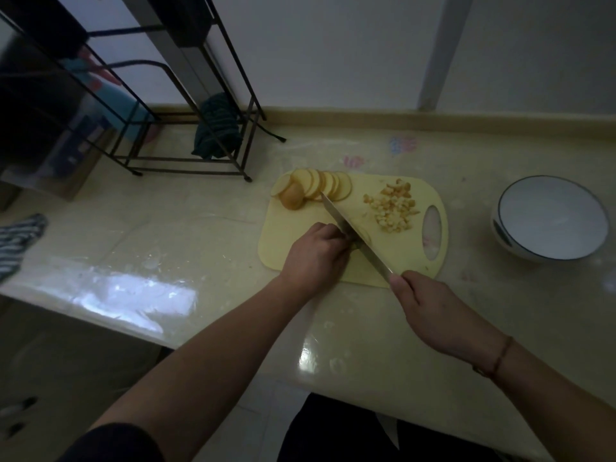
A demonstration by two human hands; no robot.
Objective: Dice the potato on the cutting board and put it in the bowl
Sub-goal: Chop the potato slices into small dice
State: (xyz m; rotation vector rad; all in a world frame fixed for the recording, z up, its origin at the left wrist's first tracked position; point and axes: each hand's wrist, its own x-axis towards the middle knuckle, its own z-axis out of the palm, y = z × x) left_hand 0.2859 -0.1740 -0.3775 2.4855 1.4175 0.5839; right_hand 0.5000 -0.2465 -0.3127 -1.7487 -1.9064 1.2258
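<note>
Steel knife (pixel 353 233) gripped by the right hand (pixel 430 311) cuts potato slices (pixel 361 240) that the curled left hand (pixel 316 255) pins steady on the cutting board (pixel 400 248).

both bare forearms reach forward from the bottom of the view. the left hand (pixel 316 253) lies knuckles-up with its fingers curled downward, the fingertips hidden beneath the hand, pressed against something small that cannot be made out. the right hand (pixel 433 310) sits nearer the body and to the right, fingers wrapped round a knife (pixel 350 230) handle, thumb along the top. a thin band circles the right wrist.
</note>
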